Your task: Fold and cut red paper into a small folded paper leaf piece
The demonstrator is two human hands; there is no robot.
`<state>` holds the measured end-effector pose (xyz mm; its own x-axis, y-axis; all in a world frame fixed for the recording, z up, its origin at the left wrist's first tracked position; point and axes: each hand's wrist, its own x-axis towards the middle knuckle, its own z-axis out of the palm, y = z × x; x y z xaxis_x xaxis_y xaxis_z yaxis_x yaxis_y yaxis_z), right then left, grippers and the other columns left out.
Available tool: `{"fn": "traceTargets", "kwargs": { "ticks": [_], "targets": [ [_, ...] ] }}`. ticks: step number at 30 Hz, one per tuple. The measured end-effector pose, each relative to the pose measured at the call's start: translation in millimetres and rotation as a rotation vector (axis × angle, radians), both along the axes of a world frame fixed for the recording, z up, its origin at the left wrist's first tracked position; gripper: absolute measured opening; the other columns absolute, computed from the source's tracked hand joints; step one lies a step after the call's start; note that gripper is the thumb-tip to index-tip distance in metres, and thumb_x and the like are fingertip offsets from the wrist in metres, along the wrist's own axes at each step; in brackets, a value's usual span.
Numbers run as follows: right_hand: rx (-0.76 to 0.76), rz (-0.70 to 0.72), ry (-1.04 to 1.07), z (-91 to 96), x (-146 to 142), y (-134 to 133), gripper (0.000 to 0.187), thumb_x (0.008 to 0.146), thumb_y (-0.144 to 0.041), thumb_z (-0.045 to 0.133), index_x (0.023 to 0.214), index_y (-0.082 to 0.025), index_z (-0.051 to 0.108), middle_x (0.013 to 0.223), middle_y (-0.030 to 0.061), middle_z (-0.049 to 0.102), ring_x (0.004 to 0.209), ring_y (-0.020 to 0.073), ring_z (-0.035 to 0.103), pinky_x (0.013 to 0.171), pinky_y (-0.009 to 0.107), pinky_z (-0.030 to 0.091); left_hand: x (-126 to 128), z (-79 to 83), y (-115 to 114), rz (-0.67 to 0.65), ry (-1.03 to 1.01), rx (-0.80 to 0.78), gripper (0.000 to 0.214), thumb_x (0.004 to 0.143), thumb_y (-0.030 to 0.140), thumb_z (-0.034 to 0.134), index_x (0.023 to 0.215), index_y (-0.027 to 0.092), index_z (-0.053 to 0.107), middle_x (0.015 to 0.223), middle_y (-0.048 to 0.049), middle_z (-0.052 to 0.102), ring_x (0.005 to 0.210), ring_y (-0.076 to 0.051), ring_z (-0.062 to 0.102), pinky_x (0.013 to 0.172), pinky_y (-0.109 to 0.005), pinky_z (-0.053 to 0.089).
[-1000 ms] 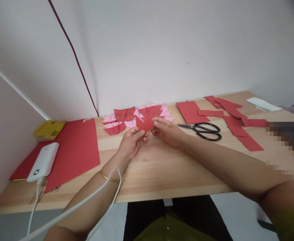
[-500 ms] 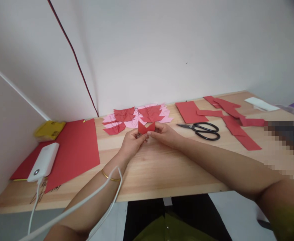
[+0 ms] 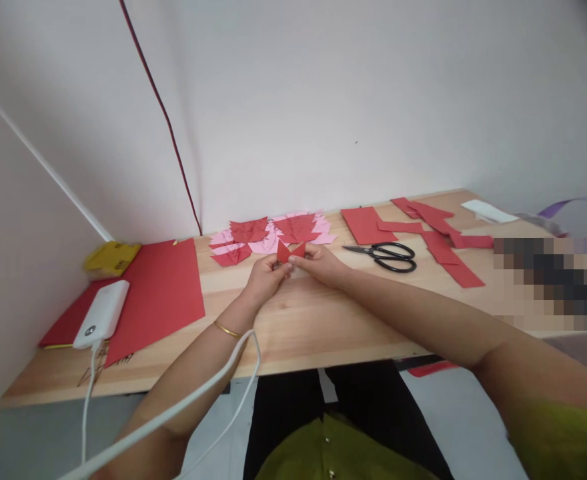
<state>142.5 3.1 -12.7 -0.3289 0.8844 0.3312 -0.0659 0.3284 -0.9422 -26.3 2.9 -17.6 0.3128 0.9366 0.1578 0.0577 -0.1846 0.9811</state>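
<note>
Left hand (image 3: 267,276) + right hand (image 3: 326,265): both pinch folded paper (image 3: 283,253) left of scissors (image 3: 371,251), apparently to hold its creases | strips (image 3: 438,248): right of scissors, seemingly aside for working room

On the wooden table (image 3: 323,327), it's large red paper sheets (image 3: 168,287) at nine o'clock, folded pink and red papers (image 3: 248,231) crowding twelve, black-handled scissors (image 3: 373,252) at two, red paper strips (image 3: 438,250) just beyond!

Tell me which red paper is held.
The small folded red paper piece with two points sticking up, pinched by the left hand and right hand; the other red papers lie unheld.
</note>
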Motion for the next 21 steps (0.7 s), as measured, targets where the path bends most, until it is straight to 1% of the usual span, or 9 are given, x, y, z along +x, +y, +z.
{"fn": "traceTargets", "kwargs": {
  "ticks": [3,7,11,14,16,18,21],
  "targets": [
    [-0.004,-0.037,0.005,-2.8,-1,1,0.027,0.075,-0.041,0.067,0.084,-0.017,0.059,0.076,0.0015,0.067,0.074,0.0156,0.061,0.074,0.031,0.049,1,-0.3,1,-0.009,-0.031,-0.002,0.022,0.070,0.033,0.069,0.075,0.013,0.063,0.066,-0.0007,0.059,0.059,-0.010,0.050,0.061,-0.026,0.041],
    [-0.020,-0.020,-0.008,-7.1,-2,4,0.028,0.074,-0.043,0.066,0.081,-0.016,0.060,0.074,0.0017,0.066,0.072,0.0151,0.060,0.072,0.030,0.048,1,-0.8,4,-0.011,-0.002,-0.005,0.021,0.068,0.031,0.071,0.075,0.012,0.063,0.065,-0.0006,0.060,0.058,-0.010,0.051,0.061,-0.025,0.041],
    [-0.040,-0.095,-0.026,-8.5,-6,6,0.029,0.074,-0.045,0.065,0.076,-0.016,0.060,0.067,0.0005,0.064,0.066,0.0135,0.057,0.066,0.027,0.046,3,-1.2,4,0.000,-0.037,-0.054,0.021,0.066,0.030,0.071,0.075,0.012,0.063,0.064,-0.0008,0.061,0.054,-0.009,0.051,0.059,-0.025,0.041],
    [-0.061,-0.140,-0.013,-6.9,-9,5,0.032,0.072,-0.047,0.064,0.070,-0.016,0.057,0.061,-0.0010,0.060,0.061,0.0121,0.054,0.062,0.025,0.044,6,-2.7,2,0.053,-0.056,-0.063,0.021,0.066,0.030,0.071,0.072,0.013,0.061,0.062,-0.0011,0.061,0.052,-0.009,0.051,0.058,-0.025,0.041],
    [-0.078,-0.156,0.006,-6.0,-9,3,0.032,0.071,-0.047,0.065,0.069,-0.016,0.056,0.060,-0.0013,0.059,0.060,0.0117,0.053,0.061,0.025,0.043,7,-5.2,1,0.104,-0.051,-0.033,0.021,0.067,0.032,0.070,0.069,0.013,0.060,0.059,-0.0009,0.060,0.052,-0.010,0.051,0.057,-0.025,0.040],
    [-0.082,-0.148,0.033,-6.0,-9,2,0.030,0.069,-0.044,0.067,0.072,-0.015,0.058,0.063,-0.0006,0.061,0.062,0.0122,0.054,0.063,0.026,0.044,7,-8.0,1,0.134,-0.046,0.004,0.021,0.068,0.032,0.069,0.068,0.013,0.060,0.057,-0.0003,0.059,0.052,-0.010,0.051,0.057,-0.025,0.039],
    [-0.050,-0.109,0.077,-8.0,-7,2,0.028,0.068,-0.039,0.070,0.080,-0.015,0.063,0.074,0.0011,0.066,0.071,0.0138,0.058,0.072,0.028,0.046,6,-10.3,1,0.126,-0.081,0.034,0.021,0.068,0.033,0.069,0.069,0.014,0.060,0.058,0.0004,0.059,0.054,-0.010,0.050,0.058,-0.024,0.038]
  ]
}}
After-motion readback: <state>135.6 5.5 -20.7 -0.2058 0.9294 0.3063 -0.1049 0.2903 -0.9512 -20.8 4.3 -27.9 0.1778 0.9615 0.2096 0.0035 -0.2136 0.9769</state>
